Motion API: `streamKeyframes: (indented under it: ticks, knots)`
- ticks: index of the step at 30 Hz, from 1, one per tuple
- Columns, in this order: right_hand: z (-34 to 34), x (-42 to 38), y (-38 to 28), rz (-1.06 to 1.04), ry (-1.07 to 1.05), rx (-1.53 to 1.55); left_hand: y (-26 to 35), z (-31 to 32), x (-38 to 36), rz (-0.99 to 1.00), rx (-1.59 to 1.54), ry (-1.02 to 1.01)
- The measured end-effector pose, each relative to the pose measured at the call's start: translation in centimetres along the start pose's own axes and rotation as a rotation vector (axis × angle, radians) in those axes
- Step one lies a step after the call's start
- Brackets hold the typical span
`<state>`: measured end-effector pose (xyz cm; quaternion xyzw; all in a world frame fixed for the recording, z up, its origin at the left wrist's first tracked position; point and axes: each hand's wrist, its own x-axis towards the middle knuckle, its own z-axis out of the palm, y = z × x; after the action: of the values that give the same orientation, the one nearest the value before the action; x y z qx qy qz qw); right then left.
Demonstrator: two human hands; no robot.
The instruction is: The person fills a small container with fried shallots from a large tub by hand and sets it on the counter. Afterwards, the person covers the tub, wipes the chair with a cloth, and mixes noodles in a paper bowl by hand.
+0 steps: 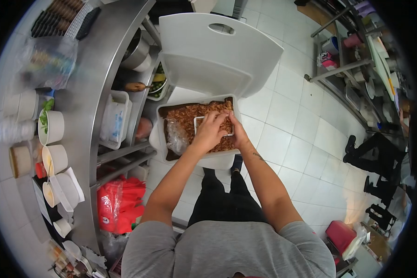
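A pale rectangular tub [161, 139] holds brown, crumbly food [185, 111] over a dark lining. Within it sits a small white square-rimmed container [196, 121], mostly covered by my hands. My left hand [209, 132] reaches over this container, fingers bent and bunched; what they pinch, if anything, is hidden. On the container's right side, my right hand [238, 133] is closed along the edge, its fingertips meeting those of the left. A crumpled clear plastic bag [177, 136] lies on the food at the tub's left.
The tub rests on a white plastic chair [213, 51]. At left runs a steel counter [90, 92] bearing white bowls [55, 126], with lower shelves holding a plastic bin [120, 118] and a red bag [118, 204]. A metal rack [343, 69] and people's dark-clothed legs [377, 150] are at right.
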<state>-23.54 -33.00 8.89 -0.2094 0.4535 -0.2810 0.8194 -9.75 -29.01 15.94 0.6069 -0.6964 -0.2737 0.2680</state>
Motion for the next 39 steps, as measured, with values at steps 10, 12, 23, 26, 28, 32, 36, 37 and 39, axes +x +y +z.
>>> streamKeyframes:
  ticks: [10, 12, 23, 26, 28, 32, 36, 37, 39]
  knots:
    - [0.0, 0.4, 0.6, -0.006, 0.119, 0.013, -1.4, 3.9, -0.2, 0.058, -0.041, 0.172]
    - [-0.8, 0.0, 0.3, -0.047, 0.054, 0.066, -2.6, 3.1, -0.3, -0.021, -0.148, 0.213]
    - [-4.9, 0.0, 0.2, -0.127, 0.213, -0.104, -9.3, 7.0, -4.4, -0.283, 0.401, -0.291]
    - [-4.7, -0.1, 0.0, -0.125, 0.187, -0.077, -12.4, 10.2, -6.4, -0.224, 0.400, -0.340]
    - [-4.4, -0.2, -0.1, -0.119, 0.166, -0.059, -11.0, 8.2, -6.8, -0.237, 0.409, -0.324]
    - [-4.4, -0.1, 0.1, -0.095, 0.137, -0.040, -11.3, 7.3, -7.7, -0.181, 0.458, -0.180]
    - [-3.4, 0.0, -0.1, -0.052, 0.117, -0.018, -13.5, 7.6, -7.1, -0.240, 0.368, -0.169]
    - [-3.4, -0.2, 0.0, -0.037, 0.125, -0.022, -13.8, 7.6, -7.0, -0.260, 0.315, -0.118]
    - [-3.1, -0.3, 0.0, -0.045, 0.138, -0.027, -14.4, 6.9, -6.7, -0.411, -0.004, 0.004]
